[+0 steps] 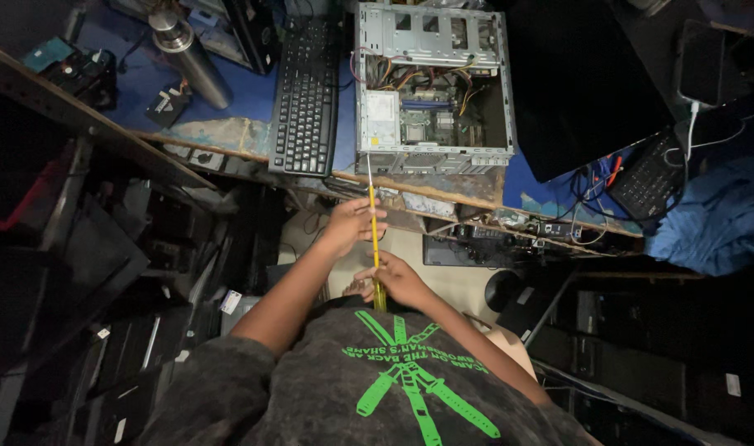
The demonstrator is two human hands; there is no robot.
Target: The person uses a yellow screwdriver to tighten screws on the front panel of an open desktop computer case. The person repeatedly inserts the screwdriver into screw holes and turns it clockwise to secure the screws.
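A long screwdriver (373, 216) with a yellow shaft and handle points up at the front edge of an open computer case (431, 81) lying on the blue bench. My left hand (352, 223) grips the screwdriver's shaft midway. My right hand (397, 279) holds its handle end close to my chest. The metal tip reaches the case's lower left corner. Inside the case I see a motherboard, coloured cables and empty drive bays.
A black keyboard (306, 87) lies left of the case and a steel bottle (191, 54) stands further left. A dark monitor (579, 78) sits right of the case, with cables, a second keyboard (645, 177) and blue cloth (715, 219). Stacked dark hardware fills the floor on both sides.
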